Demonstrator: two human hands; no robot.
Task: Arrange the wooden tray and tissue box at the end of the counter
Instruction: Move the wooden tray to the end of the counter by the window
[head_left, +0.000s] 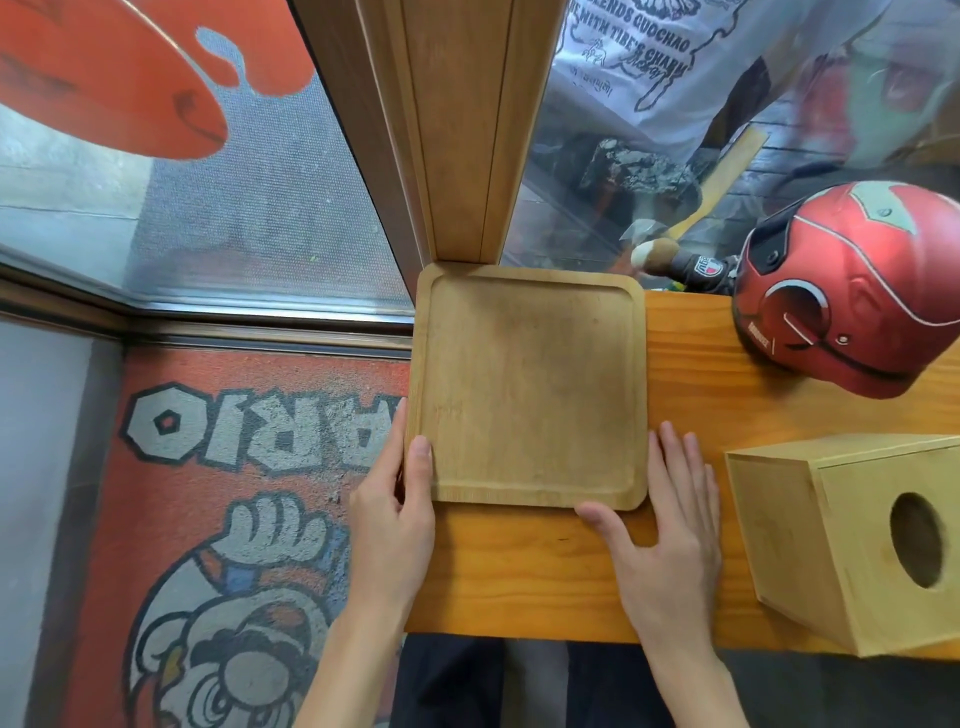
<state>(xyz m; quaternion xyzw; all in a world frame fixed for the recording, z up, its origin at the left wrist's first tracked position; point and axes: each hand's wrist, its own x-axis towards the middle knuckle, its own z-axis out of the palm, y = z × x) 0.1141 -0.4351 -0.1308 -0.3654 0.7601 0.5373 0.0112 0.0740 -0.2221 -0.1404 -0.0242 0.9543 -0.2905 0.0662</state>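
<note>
A square wooden tray (530, 384) with rounded corners lies flat at the left end of the orange wooden counter (519, 571), its far edge against a wooden post. My left hand (395, 519) grips the tray's near left corner, thumb on the rim and fingers down its outer edge. My right hand (665, 525) rests flat on the counter at the tray's near right corner, thumb touching the near edge. The wooden tissue box (852, 540), with an oval hole in its side, stands at the counter's right, apart from both hands.
A red motorcycle helmet (852, 291) sits on the counter's far right. The wooden post (462, 130) rises behind the tray, with glass panes on both sides. A person in a white printed shirt stands beyond the glass. Left of the counter's end lies a red cartoon floor mat (223, 519).
</note>
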